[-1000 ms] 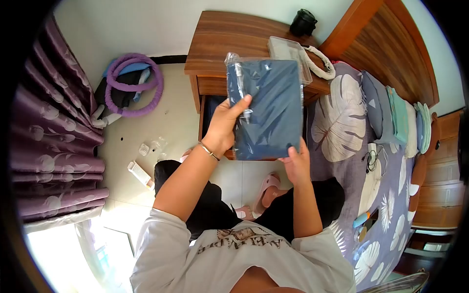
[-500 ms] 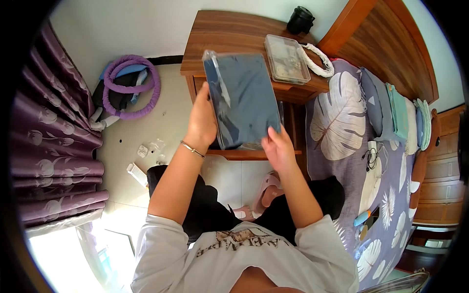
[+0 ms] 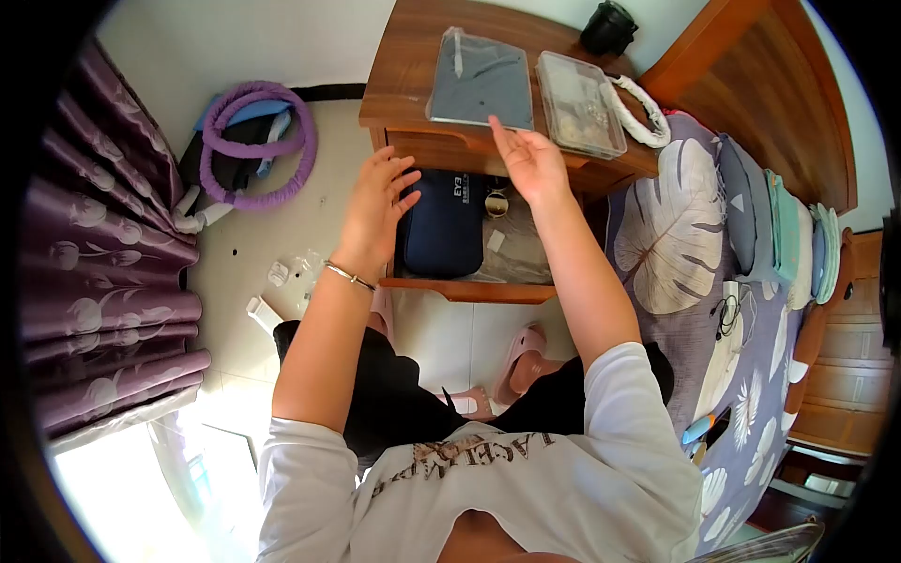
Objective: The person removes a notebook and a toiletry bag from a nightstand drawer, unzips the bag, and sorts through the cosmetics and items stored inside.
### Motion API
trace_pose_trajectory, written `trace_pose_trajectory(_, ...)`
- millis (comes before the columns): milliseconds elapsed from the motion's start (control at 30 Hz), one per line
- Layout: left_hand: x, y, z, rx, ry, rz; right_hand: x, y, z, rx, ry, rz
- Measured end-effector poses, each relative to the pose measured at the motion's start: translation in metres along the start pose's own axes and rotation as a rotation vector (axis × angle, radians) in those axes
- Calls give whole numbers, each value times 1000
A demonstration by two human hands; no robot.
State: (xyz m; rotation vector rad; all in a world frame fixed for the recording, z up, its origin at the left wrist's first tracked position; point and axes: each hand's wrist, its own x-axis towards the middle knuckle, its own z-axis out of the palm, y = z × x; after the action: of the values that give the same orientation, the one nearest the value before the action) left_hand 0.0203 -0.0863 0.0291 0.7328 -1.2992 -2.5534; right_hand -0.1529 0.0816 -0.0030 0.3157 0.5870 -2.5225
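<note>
A flat blue-grey item in a clear plastic sleeve point(image 3: 481, 83) lies on the wooden bedside cabinet point(image 3: 413, 56). My right hand point(image 3: 531, 164) is just in front of its near edge, fingers stretched out and nothing held; whether a fingertip touches the sleeve I cannot tell. My left hand point(image 3: 378, 200) hovers by the left side of the pulled-out drawer point(image 3: 469, 289), fingers spread, holding nothing. Inside the drawer sit a navy zip case point(image 3: 443, 230) with white lettering, a small round gold-rimmed object point(image 3: 496, 203) and clear plastic packaging point(image 3: 516, 249).
A clear lidded box point(image 3: 582, 103), a white wrapped ring point(image 3: 643, 111) and a black pot-like container point(image 3: 608, 28) stand on the cabinet. The bed point(image 3: 657, 347) is at the right. Purple hoops point(image 3: 258, 145) lean at the left, near small litter point(image 3: 279, 274) on the floor.
The sleeved blue-grey item has gone from both hands onto the cabinet top. Both hands have let go and opened. The drawer's contents, covered before, now show.
</note>
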Motion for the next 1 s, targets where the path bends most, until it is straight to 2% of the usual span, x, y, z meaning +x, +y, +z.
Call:
trace_pose_trajectory(33, 1, 0, -3, 20, -2, 4, -5, 0, 0, -24, -10, -60)
trace_pose_trajectory(100, 1, 1, -8, 43, 1, -3, 1, -10, -10, -84, -91, 20)
trace_pose_trajectory(167, 1, 2, -12, 155, -22, -16, -10, -20, -3, -535, -103, 108)
trace_pose_trajectory(233, -3, 0, -11, 219, -24, -38, -9, -37, -13, -995, -81, 296)
trace_pose_trajectory(267, -6, -1, -11, 282, -33, -49, -5, -44, -31, -989, -74, 302)
trace_pose_trajectory(333, -14, -5, -5, 368, -76, -74, 13, -50, -96, -1452, 62, 213)
trace_pose_trajectory(400, -17, -15, -3, 527, -168, -107, 32, -39, -180, -1766, 155, 190)
trace_pose_trajectory(433, -17, -20, -5, 527, -165, -113, 41, -31, -215, -1924, 174, 268)
trace_pose_trajectory(500, -18, -28, -8, 947, -340, -33, 37, -7, -247, -2227, 131, 33)
trace_pose_trajectory(533, -21, -33, -8, 1152, -353, 83, 45, 1, -250, -2220, 128, 39)
trace_pose_trajectory(567, -23, -37, -10, 1159, -353, 75, 53, 9, -252, -2198, 182, -10)
trace_pose_trajectory(633, -23, -44, -18, 1869, -463, 491, 71, 23, -258, -2168, 233, -49)
trace_pose_trajectory(700, -20, -46, -24, 1983, -520, 458, 84, 35, -265, -2241, 223, -97)
trace_pose_trajectory(767, -17, -47, -31, 2037, -643, 86, 90, 43, -273, -2259, 277, -59)
trace_pose_trajectory(900, -15, -42, -31, 2026, -674, 20, 83, 35, -256, -2232, 323, 55)
trace_pose_trajectory(933, -14, -44, -33, 2018, -657, 115, 85, 30, -269, -2231, 316, 61)
trace_pose_trajectory(967, -14, -46, -34, 2007, -638, 209, 87, 22, -283, -2221, 391, -75)
trace_pose_trajectory(1000, -14, -46, -35, 2006, -634, 202, 89, 15, -293, -2205, 466, -211)
